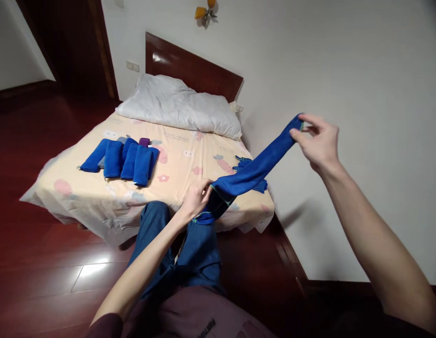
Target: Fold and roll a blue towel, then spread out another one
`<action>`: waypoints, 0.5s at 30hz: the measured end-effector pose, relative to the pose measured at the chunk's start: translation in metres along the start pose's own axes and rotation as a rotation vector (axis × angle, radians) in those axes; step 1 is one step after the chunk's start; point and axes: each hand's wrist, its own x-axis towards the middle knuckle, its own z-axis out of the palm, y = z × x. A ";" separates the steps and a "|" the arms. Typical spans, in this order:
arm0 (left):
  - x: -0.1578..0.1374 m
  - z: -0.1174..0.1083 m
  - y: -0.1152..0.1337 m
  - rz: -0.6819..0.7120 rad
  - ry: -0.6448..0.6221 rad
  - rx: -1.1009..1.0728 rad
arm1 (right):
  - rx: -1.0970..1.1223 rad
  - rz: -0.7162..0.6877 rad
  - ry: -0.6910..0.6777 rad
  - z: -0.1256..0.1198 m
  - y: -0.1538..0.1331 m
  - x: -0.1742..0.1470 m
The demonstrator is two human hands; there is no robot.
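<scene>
Head view, one camera, watched from my station. I have a blue cloth (262, 162) in hand, held up in the air in front of the bed (173, 162). Plain soft-looking face, thin green stitching along the edges; drawn out into a long narrow band, slanting up toward the right. Lower end doubled over, darker inside, with a loose flap hanging in front of the jeans (201, 249). I cannot tell whether flap and jeans touch.

Grip: right hand (321, 141) pinches the upper end, thumb and fingers closed on the corner, green edge showing just beside the fingertips. Left hand (196, 199) is lower and nearer the body, fingers clamped on the green-edged border; the flap falls below it. The band spans the gap between both hands.

Behind the band, partly covered by it, a crumpled blue cloth (262, 186) lies on the right side of the bed. To the left, well apart, I note overlapping folded blue cloths (143, 165), a purple cloth (144, 142) just behind them. White duvet (179, 108) bunched against the headboard (193, 61).
</scene>
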 end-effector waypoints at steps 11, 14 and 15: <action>0.015 0.008 0.058 -0.142 0.011 -0.258 | -0.010 -0.252 -0.611 0.049 -0.090 -0.163; 0.014 0.001 0.062 -0.149 -0.069 -0.240 | -0.020 -0.203 -0.560 0.058 -0.079 -0.166; 0.013 -0.002 0.063 -0.144 -0.116 -0.216 | -0.010 -0.179 -0.542 0.058 -0.075 -0.164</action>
